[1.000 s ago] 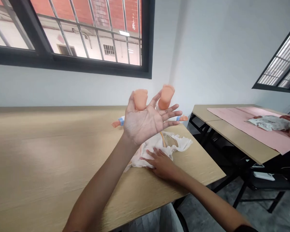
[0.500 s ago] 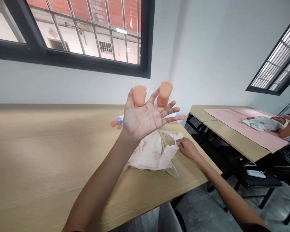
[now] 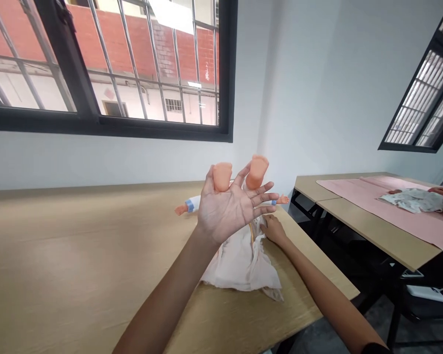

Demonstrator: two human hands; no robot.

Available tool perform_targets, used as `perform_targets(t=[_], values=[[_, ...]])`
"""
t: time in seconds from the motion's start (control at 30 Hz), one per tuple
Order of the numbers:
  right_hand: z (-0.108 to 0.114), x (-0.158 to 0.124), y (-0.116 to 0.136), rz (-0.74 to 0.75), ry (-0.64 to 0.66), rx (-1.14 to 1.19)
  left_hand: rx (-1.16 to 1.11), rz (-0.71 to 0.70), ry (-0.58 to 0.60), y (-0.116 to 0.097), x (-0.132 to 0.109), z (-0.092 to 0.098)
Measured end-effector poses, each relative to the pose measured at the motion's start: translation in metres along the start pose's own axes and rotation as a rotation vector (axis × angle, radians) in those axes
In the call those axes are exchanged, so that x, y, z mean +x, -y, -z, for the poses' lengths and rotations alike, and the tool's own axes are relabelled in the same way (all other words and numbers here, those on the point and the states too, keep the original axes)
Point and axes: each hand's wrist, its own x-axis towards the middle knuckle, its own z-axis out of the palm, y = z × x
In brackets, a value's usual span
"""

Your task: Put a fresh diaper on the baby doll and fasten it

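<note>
Left hand (image 3: 231, 211) raised, palm toward camera, fingers spread: one foot of the vinyl baby doll (image 3: 222, 177) sits between thumb and index finger, the other foot (image 3: 257, 172) just past the index finger, apparently between index and middle fingers. Feet held up by the fingers, no closed fist. Doll lies on its back on the wooden table (image 3: 96, 236), long axis running away from the person, legs lifted toward the camera; torso largely hidden behind the left hand. Arms stick out to both sides, blue cuffs on the white sleeves (image 3: 190, 205). White disposable diaper (image 3: 241, 260), open and crumpled, lies below the raised legs on the near side, yellow stripe (image 3: 251, 231) showing. Right hand (image 3: 275, 231) lies at the diaper's right edge, fingers curled; pinch on the material cannot be told. Left hand is nearer the feet.
</note>
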Motion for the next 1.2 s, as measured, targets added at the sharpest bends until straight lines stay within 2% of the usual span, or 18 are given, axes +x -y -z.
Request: perform_targets(t=[0.13, 0.23, 0.33, 0.43, 0.5, 0.57, 0.7, 0.8, 0.9, 0.97, 1.03, 1.1, 1.2], values=[[0.006, -0.001, -0.009, -0.197, -0.017, -0.023, 0.025, -0.003, -0.012, 0.002, 0.001, -0.001], [0.016, 0.0, -0.017, -0.309, -0.015, 0.104, 0.05, -0.011, -0.051, 0.003, 0.003, -0.003], [0.027, 0.0, -0.021, -0.387, -0.119, 0.195, 0.079, -0.021, -0.072, 0.003, 0.003, -0.006], [0.031, -0.001, -0.016, -0.281, -0.337, 0.154, 0.098, -0.022, -0.065, 0.004, 0.002, -0.007], [0.027, -0.001, -0.007, -0.139, -0.412, 0.154, 0.104, -0.021, -0.049, 0.005, 0.002, -0.008], [0.019, -0.002, 0.005, 0.031, -0.357, 0.195, 0.104, -0.017, -0.04, 0.006, 0.002, -0.008], [-0.003, -0.007, 0.021, 0.313, -0.027, 0.156, 0.108, -0.009, -0.043, 0.007, 0.003, -0.008], [-0.014, -0.012, 0.021, 0.299, 0.135, 0.068, 0.113, -0.003, -0.066, 0.007, 0.003, -0.008], [-0.02, -0.015, 0.016, 0.231, 0.208, 0.015, 0.107, -0.001, -0.1, 0.008, 0.003, -0.008], [-0.019, -0.015, 0.014, 0.23, 0.207, 0.007, 0.096, -0.004, -0.111, 0.008, 0.003, -0.009], [-0.014, -0.013, 0.014, 0.245, 0.155, 0.004, 0.084, -0.008, -0.114, 0.007, 0.002, -0.009], [-0.006, -0.01, 0.013, 0.235, 0.046, 0.017, 0.076, -0.01, -0.114, 0.007, 0.002, -0.01], [0.009, -0.004, 0.004, 0.13, -0.127, 0.073, 0.071, -0.006, -0.12, 0.007, 0.002, -0.01]])
